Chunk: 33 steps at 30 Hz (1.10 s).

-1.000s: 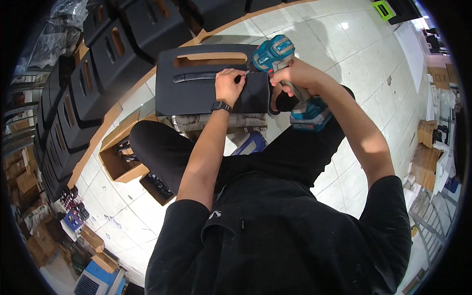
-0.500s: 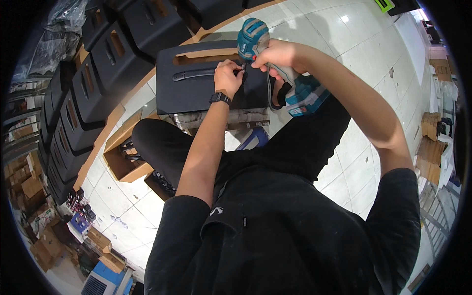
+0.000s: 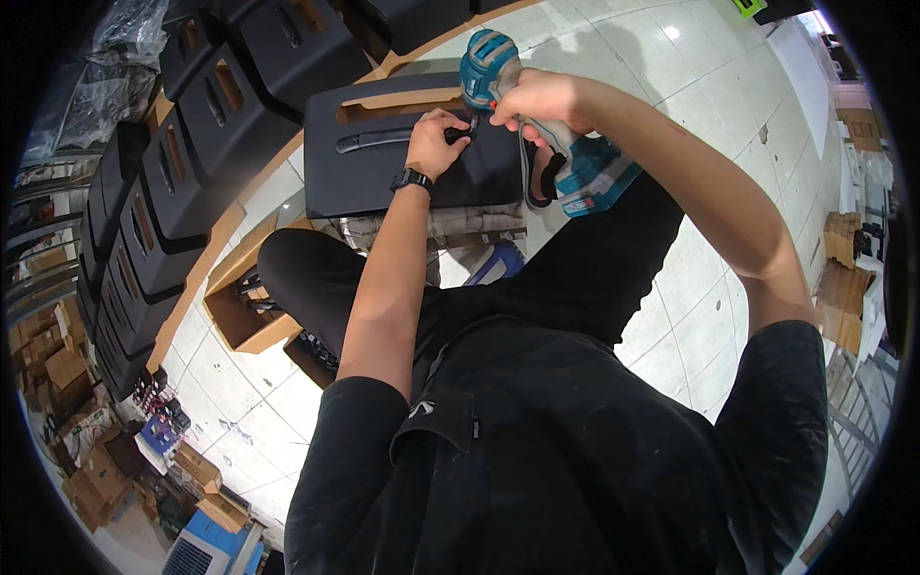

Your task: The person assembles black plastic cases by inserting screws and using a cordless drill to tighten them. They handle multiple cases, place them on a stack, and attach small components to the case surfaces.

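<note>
Head view gives me both hands at work over a black case (image 3: 383, 182), which lies flat on a wrapped bundle (image 3: 383, 230) just beyond the knees. Its handle (image 3: 374, 144) runs crosswise below a wood-edged slot (image 3: 393, 103). I see the left hand (image 3: 436, 144), with a watch (image 3: 412, 179) on its wrist, pinching the handle's right end, the grip narrow and the fingers curled. I have the right hand (image 3: 541, 103) wrapped around the grip of a teal drill (image 3: 489, 69), whose bit (image 3: 474, 123) points down just beside the left fingertips. I cannot tell whether the bit touches anything, and any screw there is too small for me to make out.

To my left, more black cases (image 3: 254, 115) stand in a row on cardboard (image 3: 216, 240). Near the left knee I find a brown box (image 3: 273, 335) with black parts inside, and a smaller box (image 3: 307, 369) beside it. Pale tiles (image 3: 230, 383) cover the floor.
</note>
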Motion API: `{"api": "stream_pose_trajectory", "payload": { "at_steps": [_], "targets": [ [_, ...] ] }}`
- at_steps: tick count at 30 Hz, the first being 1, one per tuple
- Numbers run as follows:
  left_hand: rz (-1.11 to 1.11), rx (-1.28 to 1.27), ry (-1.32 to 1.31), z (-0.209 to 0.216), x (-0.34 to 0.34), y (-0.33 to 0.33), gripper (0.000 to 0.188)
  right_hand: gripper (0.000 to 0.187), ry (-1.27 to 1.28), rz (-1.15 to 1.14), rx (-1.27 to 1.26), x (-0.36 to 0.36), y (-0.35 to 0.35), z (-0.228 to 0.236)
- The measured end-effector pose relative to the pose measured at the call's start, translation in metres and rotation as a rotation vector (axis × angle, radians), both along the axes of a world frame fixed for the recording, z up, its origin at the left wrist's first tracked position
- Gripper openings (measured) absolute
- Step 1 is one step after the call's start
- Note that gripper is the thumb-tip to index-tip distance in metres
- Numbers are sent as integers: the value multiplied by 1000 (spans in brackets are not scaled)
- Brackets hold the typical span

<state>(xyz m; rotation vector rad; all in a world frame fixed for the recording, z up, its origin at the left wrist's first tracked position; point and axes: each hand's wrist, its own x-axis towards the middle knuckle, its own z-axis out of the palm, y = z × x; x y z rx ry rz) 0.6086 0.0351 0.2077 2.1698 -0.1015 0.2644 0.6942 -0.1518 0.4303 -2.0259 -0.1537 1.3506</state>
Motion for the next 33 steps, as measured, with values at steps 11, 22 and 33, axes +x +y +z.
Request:
{"api": "stream_pose_trajectory", "payload": {
  "at_steps": [11,22,33],
  "targets": [
    [54,62,-10,-1,0,-7,28,16,-26,32,-12,-8,8,6],
    [0,47,163,9,7,6,37,15,3,2,-10,-8,7,-1],
    [34,76,175,9,7,3,40,10,23,25,11,-3,5,-2]
  ]
}}
